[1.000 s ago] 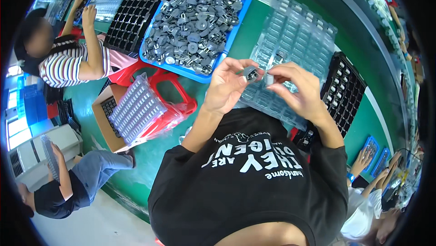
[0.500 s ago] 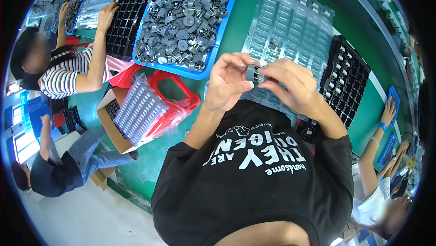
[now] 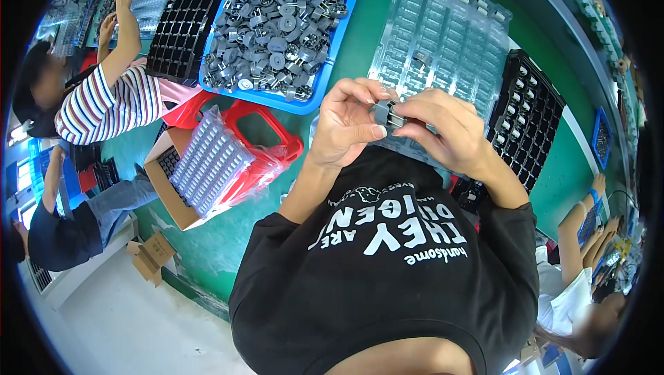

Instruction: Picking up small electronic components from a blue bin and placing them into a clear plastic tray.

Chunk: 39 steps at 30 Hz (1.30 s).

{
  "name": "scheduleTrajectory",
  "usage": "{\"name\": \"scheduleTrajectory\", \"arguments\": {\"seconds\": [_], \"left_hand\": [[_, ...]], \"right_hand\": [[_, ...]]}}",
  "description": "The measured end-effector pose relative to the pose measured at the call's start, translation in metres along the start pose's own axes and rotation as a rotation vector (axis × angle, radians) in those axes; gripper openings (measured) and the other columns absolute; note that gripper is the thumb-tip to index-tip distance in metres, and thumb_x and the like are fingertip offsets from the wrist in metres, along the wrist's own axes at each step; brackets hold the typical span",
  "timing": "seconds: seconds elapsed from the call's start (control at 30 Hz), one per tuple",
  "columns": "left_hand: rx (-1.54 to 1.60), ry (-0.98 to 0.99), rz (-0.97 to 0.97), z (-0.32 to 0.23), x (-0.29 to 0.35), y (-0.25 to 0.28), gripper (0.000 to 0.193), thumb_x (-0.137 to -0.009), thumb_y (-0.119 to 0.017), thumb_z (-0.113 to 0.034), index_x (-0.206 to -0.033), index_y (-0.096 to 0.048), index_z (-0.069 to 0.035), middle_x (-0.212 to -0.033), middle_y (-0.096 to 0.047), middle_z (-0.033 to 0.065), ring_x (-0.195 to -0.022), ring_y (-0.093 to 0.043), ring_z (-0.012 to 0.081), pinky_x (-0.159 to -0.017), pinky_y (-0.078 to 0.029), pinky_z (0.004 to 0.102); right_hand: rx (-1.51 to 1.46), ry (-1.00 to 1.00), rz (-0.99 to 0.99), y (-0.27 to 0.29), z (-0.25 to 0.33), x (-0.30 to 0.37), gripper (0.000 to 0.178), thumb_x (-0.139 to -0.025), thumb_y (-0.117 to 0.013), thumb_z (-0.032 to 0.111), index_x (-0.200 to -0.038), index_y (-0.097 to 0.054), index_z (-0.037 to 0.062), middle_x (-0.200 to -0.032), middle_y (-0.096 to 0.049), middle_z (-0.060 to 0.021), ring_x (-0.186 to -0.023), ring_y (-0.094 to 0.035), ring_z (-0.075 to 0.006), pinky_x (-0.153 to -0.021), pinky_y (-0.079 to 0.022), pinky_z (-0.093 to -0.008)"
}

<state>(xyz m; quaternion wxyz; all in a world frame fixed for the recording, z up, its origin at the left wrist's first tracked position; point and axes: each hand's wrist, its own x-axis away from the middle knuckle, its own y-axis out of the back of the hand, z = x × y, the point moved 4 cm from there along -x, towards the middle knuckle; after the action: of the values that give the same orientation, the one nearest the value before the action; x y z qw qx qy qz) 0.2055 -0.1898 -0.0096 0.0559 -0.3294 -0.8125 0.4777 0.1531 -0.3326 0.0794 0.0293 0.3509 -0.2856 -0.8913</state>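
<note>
In front of my chest, my left hand (image 3: pixel 340 126) pinches a small grey round plastic part with metal pins (image 3: pixel 393 118) between thumb and fingers. My right hand (image 3: pixel 446 129) closes on the same part from the other side, its thumb and fingertips at the pins. The fingers cover much of the part. Right under the hands lies a clear plastic blister tray (image 3: pixel 443 50), with a few pale pieces in its upper pockets. Farther left, a blue bin (image 3: pixel 324 83) is heaped with loose grey parts of the same look.
Right of the clear tray is a black pocketed tray (image 3: pixel 543 122), partly filled. Another black tray (image 3: pixel 187 22) stands left of the bin. A red stool (image 3: pixel 273 126) and a cardboard box (image 3: pixel 176 212) with a tray of pieces are at left. Co-workers sit on both sides.
My hands keep nearly the same place, still on the grey part. The striped-sleeved co-worker's arms have moved left. At right, a co-worker's hand has left the blue tray and come nearer.
</note>
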Motion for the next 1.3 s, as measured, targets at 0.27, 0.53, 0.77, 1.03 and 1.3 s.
{"name": "scheduleTrajectory", "arguments": {"seconds": [0.27,0.53,0.77,1.03,1.3], "left_hand": [[-0.029,-0.034,0.028,-0.001,0.002,-0.004,0.043,-0.067,-0.076,0.016,-0.098,-0.057,-0.007,-0.109,-0.060,0.0098,-0.111,-0.057,0.0275,-0.098,-0.048,0.0433],[-0.094,-0.071,0.084,-0.001,-0.002,-0.012,0.038,-0.068,-0.077,0.015,-0.093,-0.057,-0.006,-0.107,-0.060,0.0096,-0.110,-0.058,0.0267,-0.097,-0.048,0.0422],[-1.130,-0.371,-0.009,0.010,-0.008,-0.036,0.022,-0.067,-0.078,0.010,-0.076,-0.062,-0.003,-0.106,-0.063,0.0112,-0.103,-0.062,0.0254,-0.080,-0.052,0.0329],[-1.460,-0.344,0.288,0.029,-0.041,-0.060,0.025,-0.074,-0.073,-0.001,-0.098,-0.066,-0.003,-0.112,-0.061,0.0126,-0.104,-0.060,0.0337,-0.087,-0.050,0.0412],[-1.847,-0.265,0.320,0.028,-0.058,-0.025,0.041,-0.079,-0.073,-0.010,-0.118,-0.063,-0.007,-0.118,-0.060,0.0093,-0.106,-0.051,0.0335,-0.091,-0.044,0.0432]], "right_hand": [[-0.040,-0.035,-0.064,-0.005,0.002,0.007,0.031,-0.073,-0.079,0.006,-0.099,-0.064,-0.0038,-0.081,-0.065,-0.0124,-0.065,-0.063,-0.0226,-0.056,-0.050,-0.0306],[-0.044,-0.102,-0.063,-0.001,0.001,0.012,0.033,-0.075,-0.079,0.008,-0.104,-0.065,-0.0030,-0.083,-0.066,-0.0132,-0.065,-0.063,-0.0220,-0.059,-0.049,-0.0292],[-0.452,-0.651,-0.355,0.001,-0.025,0.054,0.018,-0.088,-0.063,-0.003,-0.105,-0.067,-0.0051,-0.100,-0.062,-0.0123,-0.074,-0.063,-0.0131,-0.061,-0.053,-0.0228],[0.622,-0.508,-0.376,0.101,-0.028,0.120,0.010,-0.081,-0.068,-0.002,-0.089,-0.072,0.0007,-0.090,-0.069,-0.0111,-0.079,-0.067,-0.0210,-0.067,-0.054,-0.0276],[0.835,-0.651,-0.334,0.117,0.000,0.196,0.011,-0.078,-0.069,-0.005,-0.087,-0.068,-0.0001,-0.090,-0.068,-0.0109,-0.080,-0.068,-0.0251,-0.069,-0.054,-0.0303]]}}
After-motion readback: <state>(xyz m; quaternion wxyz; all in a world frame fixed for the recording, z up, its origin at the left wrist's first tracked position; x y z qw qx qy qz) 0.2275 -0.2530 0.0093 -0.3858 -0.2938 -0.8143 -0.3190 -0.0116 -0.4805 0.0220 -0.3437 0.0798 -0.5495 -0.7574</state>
